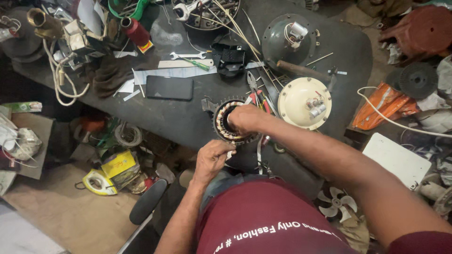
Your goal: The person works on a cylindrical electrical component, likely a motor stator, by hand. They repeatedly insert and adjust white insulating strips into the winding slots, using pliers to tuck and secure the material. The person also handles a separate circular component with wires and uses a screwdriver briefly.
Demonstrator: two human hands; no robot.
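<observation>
From the head camera I see my right hand (246, 118) closed over the round motor stator with copper windings and a toothed dark metal rim (225, 123), which sits near the front edge of the dark, cluttered surface (188, 117); the fingers curl down onto the ring's right side, gripping it. My left hand (212, 157) is just below the stator, at the surface's edge, its fingertips pressed together around a small pale strip (230, 154) that touches the ring's lower rim; I cannot tell what the strip is made of. Just to the right of the stator lies a cream-coloured round motor cover with small cylinders at its centre (304, 102), and beyond that a grey-green round metal housing (288, 41). A flat black rectangular slab, perhaps a phone, (169, 87) lies to the left of the stator, well apart from it, with a silver open-ended spanner (187, 56) and a green-handled screwdriver (197, 63) further back. Red-handled pliers (256, 94) rest between the stator and the cream cover.
</observation>
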